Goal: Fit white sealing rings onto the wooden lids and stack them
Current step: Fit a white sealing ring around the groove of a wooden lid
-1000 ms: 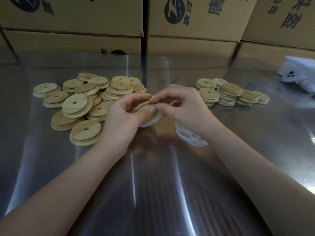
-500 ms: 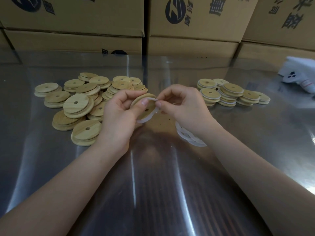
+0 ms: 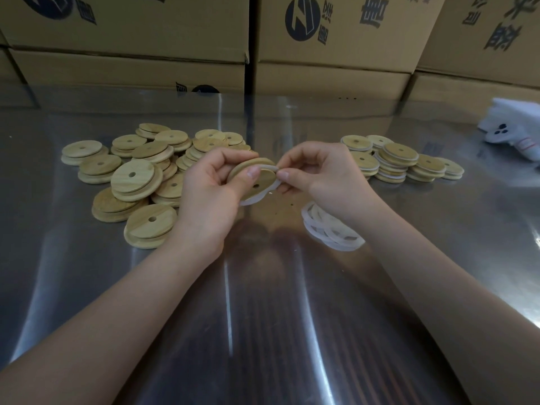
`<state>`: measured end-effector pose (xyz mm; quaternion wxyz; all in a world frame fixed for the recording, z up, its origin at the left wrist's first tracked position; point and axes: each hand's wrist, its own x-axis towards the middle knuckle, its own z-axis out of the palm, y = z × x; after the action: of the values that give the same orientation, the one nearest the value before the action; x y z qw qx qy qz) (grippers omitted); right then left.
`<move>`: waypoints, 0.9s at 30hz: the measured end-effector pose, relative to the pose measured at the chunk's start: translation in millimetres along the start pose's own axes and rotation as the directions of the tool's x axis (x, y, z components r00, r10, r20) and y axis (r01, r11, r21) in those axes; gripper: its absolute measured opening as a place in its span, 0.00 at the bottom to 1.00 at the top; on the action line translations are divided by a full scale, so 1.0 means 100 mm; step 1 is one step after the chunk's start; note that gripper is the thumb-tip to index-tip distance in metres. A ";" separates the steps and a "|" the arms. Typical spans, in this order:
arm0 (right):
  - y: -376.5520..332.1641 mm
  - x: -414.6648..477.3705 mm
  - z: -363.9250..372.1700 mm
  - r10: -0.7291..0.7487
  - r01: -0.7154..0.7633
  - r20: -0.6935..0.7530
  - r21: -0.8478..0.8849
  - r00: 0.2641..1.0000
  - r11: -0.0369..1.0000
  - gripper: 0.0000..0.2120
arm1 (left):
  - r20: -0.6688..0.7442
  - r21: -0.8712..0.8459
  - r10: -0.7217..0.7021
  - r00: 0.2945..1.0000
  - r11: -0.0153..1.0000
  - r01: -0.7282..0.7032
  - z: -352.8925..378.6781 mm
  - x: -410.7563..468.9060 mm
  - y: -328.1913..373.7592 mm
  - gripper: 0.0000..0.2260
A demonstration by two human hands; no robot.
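Wooden lid [image 3: 267,178] above the steel table [image 3: 263,302], tilted on edge.
I saw the left hand [image 3: 207,188] grip it, face toward me; the right hand [image 3: 321,173] pinched the white ring [image 3: 252,200] at its top rim.

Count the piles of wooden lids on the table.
2: a bare pile left of the left hand, and a pile with white rings beyond the right hand. The left hand holds another lid; some may be hidden.
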<state>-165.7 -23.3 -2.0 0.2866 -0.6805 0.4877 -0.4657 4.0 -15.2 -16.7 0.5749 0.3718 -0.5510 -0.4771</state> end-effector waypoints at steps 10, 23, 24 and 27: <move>0.05 -0.02 0.02 -0.089 0.090 0.015 -0.049 0.996 0.995 0.08 | 0.061 0.033 -0.019 0.998 0.999 0.017 -0.05 0.00 -0.03 0.09; 0.02 -0.04 0.10 -0.104 0.104 0.018 0.030 0.994 0.994 0.08 | 0.031 -0.049 -0.043 0.999 0.998 0.045 -0.08 0.04 -0.08 0.10; 0.03 -0.04 0.12 -0.099 0.099 0.007 0.027 0.995 0.995 0.09 | 0.027 -0.047 -0.039 0.999 0.998 0.040 -0.09 0.04 -0.09 0.10; 0.05 -0.04 0.16 -0.133 0.131 -0.039 -0.031 0.990 0.991 0.10 | 0.020 -0.076 -0.027 0.999 0.997 0.028 -0.10 0.05 -0.10 0.11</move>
<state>-153.7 -21.9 -13.8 0.2352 -0.7056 0.4540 -0.4906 12.5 -23.7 -25.6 0.5770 0.3525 -0.5325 -0.5092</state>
